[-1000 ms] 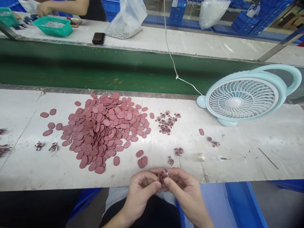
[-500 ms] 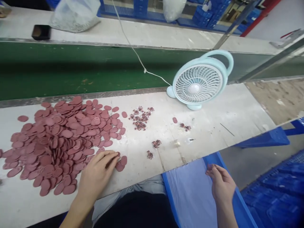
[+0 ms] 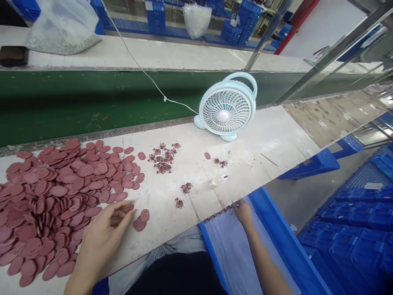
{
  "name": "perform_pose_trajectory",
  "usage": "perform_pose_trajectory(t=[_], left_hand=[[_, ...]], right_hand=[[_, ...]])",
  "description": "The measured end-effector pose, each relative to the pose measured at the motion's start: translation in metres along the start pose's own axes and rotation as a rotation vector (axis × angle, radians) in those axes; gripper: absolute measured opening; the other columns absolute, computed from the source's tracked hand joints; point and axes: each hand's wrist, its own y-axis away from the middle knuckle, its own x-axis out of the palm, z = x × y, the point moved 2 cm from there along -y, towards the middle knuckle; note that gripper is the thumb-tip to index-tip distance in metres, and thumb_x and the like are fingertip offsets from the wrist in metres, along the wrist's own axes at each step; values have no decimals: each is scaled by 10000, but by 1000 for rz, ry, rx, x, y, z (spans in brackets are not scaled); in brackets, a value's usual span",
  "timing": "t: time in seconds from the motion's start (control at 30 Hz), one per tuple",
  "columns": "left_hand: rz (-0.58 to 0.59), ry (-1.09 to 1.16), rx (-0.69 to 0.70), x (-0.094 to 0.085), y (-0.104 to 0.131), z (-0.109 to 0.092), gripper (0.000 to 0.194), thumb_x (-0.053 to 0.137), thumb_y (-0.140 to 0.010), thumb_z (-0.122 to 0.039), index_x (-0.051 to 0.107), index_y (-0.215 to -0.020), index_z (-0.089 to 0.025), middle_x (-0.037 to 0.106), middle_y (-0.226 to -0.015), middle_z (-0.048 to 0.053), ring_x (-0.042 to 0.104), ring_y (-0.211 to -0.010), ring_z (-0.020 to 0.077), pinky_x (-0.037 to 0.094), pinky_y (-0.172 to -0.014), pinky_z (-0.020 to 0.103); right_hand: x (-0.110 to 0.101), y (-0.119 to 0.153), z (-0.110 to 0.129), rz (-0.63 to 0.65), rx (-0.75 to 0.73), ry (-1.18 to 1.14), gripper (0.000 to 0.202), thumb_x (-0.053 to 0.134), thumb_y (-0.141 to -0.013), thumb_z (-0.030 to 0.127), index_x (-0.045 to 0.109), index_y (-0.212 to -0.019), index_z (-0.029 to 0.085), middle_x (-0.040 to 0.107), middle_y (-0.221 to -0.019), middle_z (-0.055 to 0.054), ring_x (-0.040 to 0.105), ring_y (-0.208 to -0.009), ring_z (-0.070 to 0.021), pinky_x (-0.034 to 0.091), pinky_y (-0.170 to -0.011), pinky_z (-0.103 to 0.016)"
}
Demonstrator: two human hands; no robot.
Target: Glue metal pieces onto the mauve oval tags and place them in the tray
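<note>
The left hand (image 3: 102, 231) is over the near left part of the white tabletop (image 3: 166, 217), its grip curled with thumb and fingers pinching a red oval piece (image 3: 125, 207) that shows only partly between them. Just right of it lie a few overlapping loose ovals (image 3: 139, 224), and to the left spreads a large heap of red ovals (image 3: 70, 192). The right hand (image 3: 242, 211) reaches down at the far end of a blue bin (image 3: 273, 221), which sits below the near edge and is lined with translucent film (image 3: 224, 241); its fingertips are hidden, so whether that grip is spread or pinching something I cannot tell. Just left of it, a row of small dark-red pieces (image 3: 217, 214) runs along the bin's far end. Mid-scene, a cluster of small dark-red bundles (image 3: 164, 157) lies right of the heap, with two separate bundles (image 3: 186, 187) nearer. Farther right are a single oval (image 3: 207, 155), more bundles (image 3: 220, 163) and a thin stick (image 3: 269, 159). A light-blue fan (image 3: 225, 108) stands at the far edge, its white cord (image 3: 150, 80) rising to the far left.
</note>
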Motion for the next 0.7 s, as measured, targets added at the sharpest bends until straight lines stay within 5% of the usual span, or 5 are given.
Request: perform_pose_trajectory(t=[0.13, 0.37, 0.57, 0.7], left_hand=[[-78, 249, -130, -3, 9, 3, 319, 703, -811, -482, 676, -1043, -264, 735, -1043, 36, 689, -934, 252, 516, -911, 383], [-111, 627, -99, 2, 17, -1, 193, 791, -761, -333, 657, -877, -256, 658, -822, -38, 604, -608, 131, 534, -622, 249], [-16, 883, -249, 3, 35, -6, 284, 833, -701, -353, 763, -953, -243, 744, -1137, 62, 702, -778, 212, 585, -629, 278], [4, 1110, -423, 8, 53, -13, 391, 841, -684, -325, 781, -1061, -244, 725, -1268, 108, 703, -872, 227, 548, -539, 205]], right_hand=[[3, 0, 0, 10, 35, 23, 324, 626, -956, 345, 607, -1229, 172, 630, -1248, -90, 646, -1063, -238, 556, -897, -455], [-2, 3, 20, -56, 119, -137, 315, 631, -953, 338, 611, -1218, 168, 639, -1223, -87, 655, -1032, -229, 567, -871, -440], [-41, 29, 48, -365, 154, -522, 235, 624, -955, 351, 633, -1073, 148, 666, -987, -35, 654, -791, -155, 567, -701, -324], [-67, 72, 89, -560, 82, -934, 285, 602, -931, 487, 545, -962, 210, 487, -662, 83, 489, -538, -81, 445, -501, -190]])
